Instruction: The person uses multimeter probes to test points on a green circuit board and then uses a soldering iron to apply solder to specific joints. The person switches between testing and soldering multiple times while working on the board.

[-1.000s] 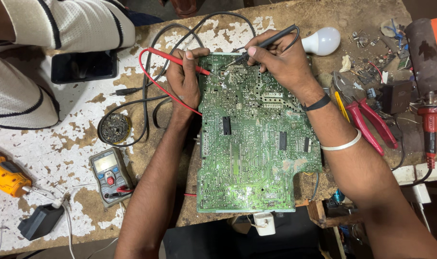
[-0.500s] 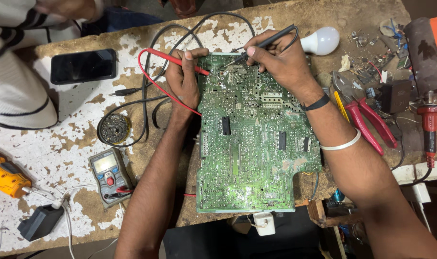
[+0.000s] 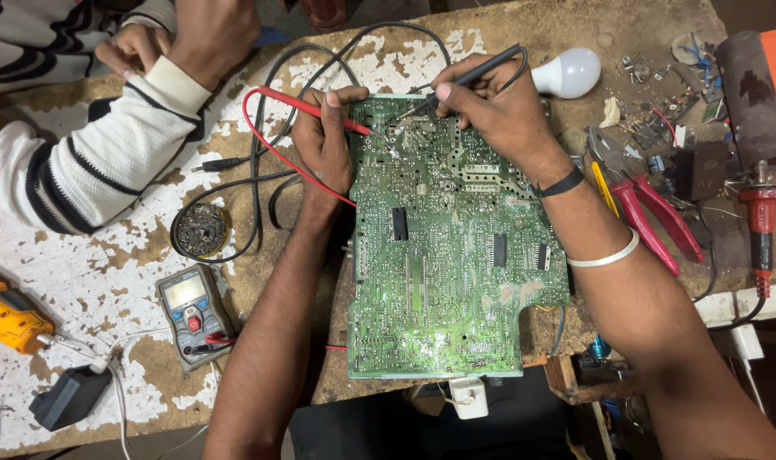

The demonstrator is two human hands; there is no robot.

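2 bare forearms, no sleeves, black band on right wrist, white bangle just above it

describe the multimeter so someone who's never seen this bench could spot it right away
Start at the big green circuit board in the middle of the worn table. Look left past the person's left forearm to the multimeter, lying flat below a round solder coil. It alone has a pale screen and a dial.
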